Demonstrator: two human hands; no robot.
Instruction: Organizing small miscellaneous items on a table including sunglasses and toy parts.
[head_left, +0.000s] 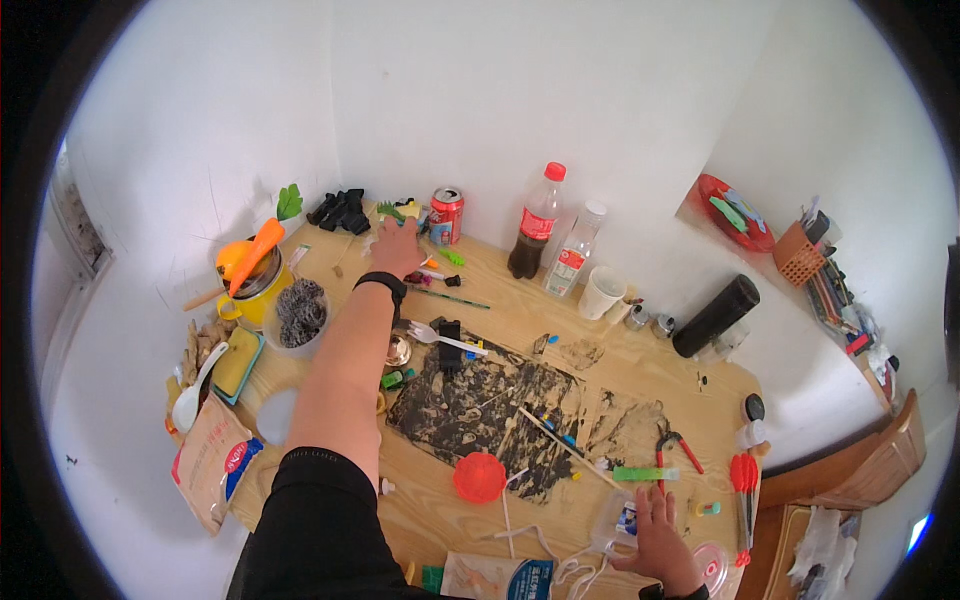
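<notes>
My left hand reaches to the back of the wooden table, over a cluster of small items beside a red drink can. Its fingertips are partly lost among those items, so a grip cannot be made out. Just in front of it lie a bright green clip-like piece and a dark green stick. At the front right, my right hand rests with fingers apart beside a clear plastic box. Above those fingers lie a green translucent tube and red-handled pliers.
A cola bottle, a clear bottle and a paper cup stand along the wall. A black cylinder is further right. At left are a yellow mug and a bowl of steel wool. A red fluted cup sits mid-table.
</notes>
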